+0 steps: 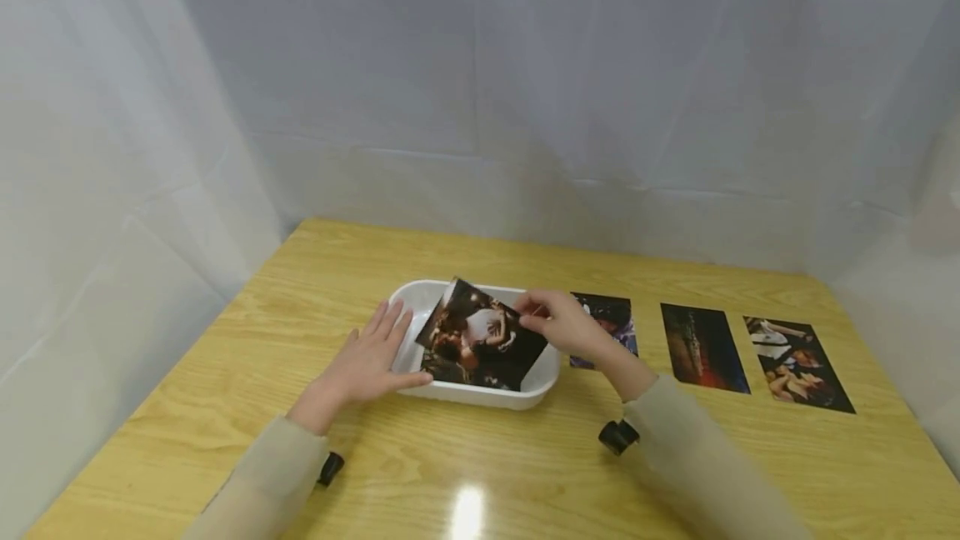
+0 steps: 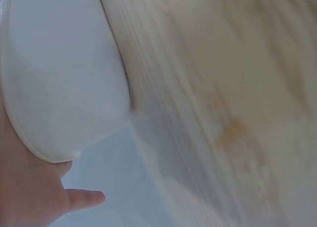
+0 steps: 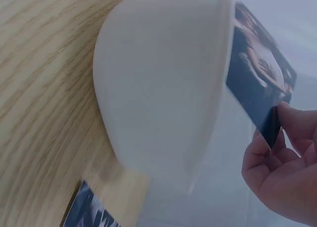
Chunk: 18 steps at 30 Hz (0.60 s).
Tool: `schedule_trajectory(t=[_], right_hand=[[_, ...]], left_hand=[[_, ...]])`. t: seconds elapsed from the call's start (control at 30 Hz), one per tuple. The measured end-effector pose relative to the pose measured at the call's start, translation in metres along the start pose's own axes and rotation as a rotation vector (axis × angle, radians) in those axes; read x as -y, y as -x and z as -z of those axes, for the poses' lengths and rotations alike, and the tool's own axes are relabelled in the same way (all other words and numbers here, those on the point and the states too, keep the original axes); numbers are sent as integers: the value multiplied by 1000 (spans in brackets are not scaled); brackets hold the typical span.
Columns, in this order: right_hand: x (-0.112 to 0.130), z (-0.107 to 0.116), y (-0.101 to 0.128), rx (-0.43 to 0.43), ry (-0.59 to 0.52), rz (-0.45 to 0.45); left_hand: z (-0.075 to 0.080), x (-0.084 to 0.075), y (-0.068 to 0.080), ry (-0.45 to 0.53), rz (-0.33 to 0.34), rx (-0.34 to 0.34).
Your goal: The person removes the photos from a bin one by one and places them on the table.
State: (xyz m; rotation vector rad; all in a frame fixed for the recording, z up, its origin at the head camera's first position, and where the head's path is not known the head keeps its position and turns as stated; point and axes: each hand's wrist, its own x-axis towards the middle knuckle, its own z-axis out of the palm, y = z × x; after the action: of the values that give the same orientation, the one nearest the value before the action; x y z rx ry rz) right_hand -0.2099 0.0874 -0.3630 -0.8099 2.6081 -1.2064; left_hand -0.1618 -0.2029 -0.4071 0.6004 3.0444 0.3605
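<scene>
A white oval-cornered basin (image 1: 480,394) stands on the table, and a dark glossy photo print (image 1: 480,336) slants across its opening. My right hand (image 1: 566,327) pinches the photo's right edge between thumb and fingers, as the right wrist view also shows with the photo (image 3: 260,71) above the basin's rim. On the basin's left side rests my left hand (image 1: 367,365), its fingers spread over the rim and its thumb along the front edge near the photo's lower corner. In the left wrist view that hand (image 2: 32,187) lies against the basin wall (image 2: 64,73).
Right of the basin, three more photos lie in a row on the wooden table (image 1: 375,457): a purple-toned photo (image 1: 611,323) partly behind the right hand, a dark red-blue photo (image 1: 703,348) and a photo of figures (image 1: 798,365). White sheeting (image 1: 480,90) hangs around the table's back and sides.
</scene>
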Motion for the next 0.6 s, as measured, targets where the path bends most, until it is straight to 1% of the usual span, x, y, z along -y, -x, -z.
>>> schedule_trajectory(t=[0.03,0.13,0.27,0.37,0.47,0.6], right_hand=[[-2,4,5,-18,-25,-33],[-8,16,19,-77,-113,-95],[-15,28,38,-149,-237,-157],[-19,34,53,-168,-334,-219],[-24,40,70,-171,-392,-286],[-30,48,93,-182,-452,-329]], left_hand=[[0,0,-1,-1,-1,2],[-1,-1,-2,-2,-6,4],[-2,1,-5,-7,-14,-1],[-3,3,-4,-14,-15,2],[-2,4,-2,-18,-15,4],[-2,3,-3,-15,-12,9]])
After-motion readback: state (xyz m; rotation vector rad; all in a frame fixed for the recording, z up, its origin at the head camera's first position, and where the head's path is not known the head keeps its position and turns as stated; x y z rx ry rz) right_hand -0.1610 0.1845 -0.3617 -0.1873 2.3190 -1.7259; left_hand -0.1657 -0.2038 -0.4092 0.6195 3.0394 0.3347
